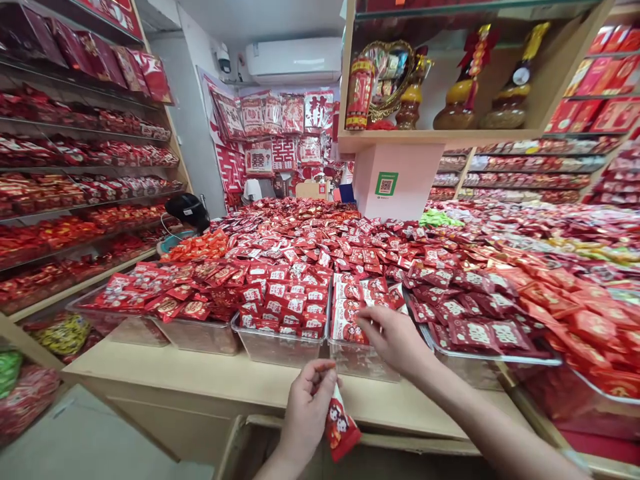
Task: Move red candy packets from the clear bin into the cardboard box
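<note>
My left hand (pixel 311 405) is closed in a pinch on the top end of a red and white candy packet (pixel 342 427) with a cartoon print. The packet hangs down at a tilt over an open cardboard box (pixel 241 440) below. My right hand (pixel 397 340) is over a clear plastic bin (pixel 361 359) lined with rows of similar candy packets (pixel 346 311). Its thumb and fingers are drawn together close to the packets; whether one is between them is hidden.
Beside that bin stand a bin of red packets (pixel 283 345) and a bin of dark red packets (pixel 480 333), on a pale wooden counter (pixel 200 373). More packets are heaped behind. Stocked shelves (pixel 85 163) line the left wall. An overhanging cabinet (pixel 440 135) juts out above.
</note>
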A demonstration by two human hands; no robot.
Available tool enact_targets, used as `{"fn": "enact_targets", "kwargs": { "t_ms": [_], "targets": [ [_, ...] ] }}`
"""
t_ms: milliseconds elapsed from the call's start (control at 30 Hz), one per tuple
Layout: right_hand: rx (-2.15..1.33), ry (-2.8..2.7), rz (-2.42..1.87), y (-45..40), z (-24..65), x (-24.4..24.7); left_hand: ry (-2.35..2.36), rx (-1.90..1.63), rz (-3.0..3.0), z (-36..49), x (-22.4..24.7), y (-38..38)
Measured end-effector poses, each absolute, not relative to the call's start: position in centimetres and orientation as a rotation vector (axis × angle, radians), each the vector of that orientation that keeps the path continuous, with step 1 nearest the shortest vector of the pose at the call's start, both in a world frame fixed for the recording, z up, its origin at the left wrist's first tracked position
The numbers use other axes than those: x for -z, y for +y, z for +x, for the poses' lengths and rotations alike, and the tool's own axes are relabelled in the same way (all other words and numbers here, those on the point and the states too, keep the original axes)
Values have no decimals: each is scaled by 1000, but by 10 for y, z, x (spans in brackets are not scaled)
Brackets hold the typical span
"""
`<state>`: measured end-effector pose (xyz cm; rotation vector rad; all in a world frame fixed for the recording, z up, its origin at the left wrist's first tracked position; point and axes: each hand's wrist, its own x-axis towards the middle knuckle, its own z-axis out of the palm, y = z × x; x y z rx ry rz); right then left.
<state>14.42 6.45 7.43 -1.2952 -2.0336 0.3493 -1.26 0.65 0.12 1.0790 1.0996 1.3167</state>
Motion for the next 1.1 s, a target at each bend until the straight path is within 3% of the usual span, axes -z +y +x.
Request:
{"fn": "enact_targets", "kwargs": {
  "t_ms": [167,267,633,867,1100],
  "targets": [
    [-1166,-1801,-1222,12,127,-31,1152,-1423,1073,-10,-3,4],
    [-1370,-1610,-1095,9,119,-17,1127,-1410,1077,-11,-6,2],
    [-1476,-1293,-956,16,131,-9,970,-1300,1059,-13,-7,4],
    [-1346,-1471,-954,11,130,-14,986,-1214,1112,-14,-7,2],
    [-1376,-1413,-912,2,124,-8,1025,-1366,1012,-15,0,4]
  ]
}}
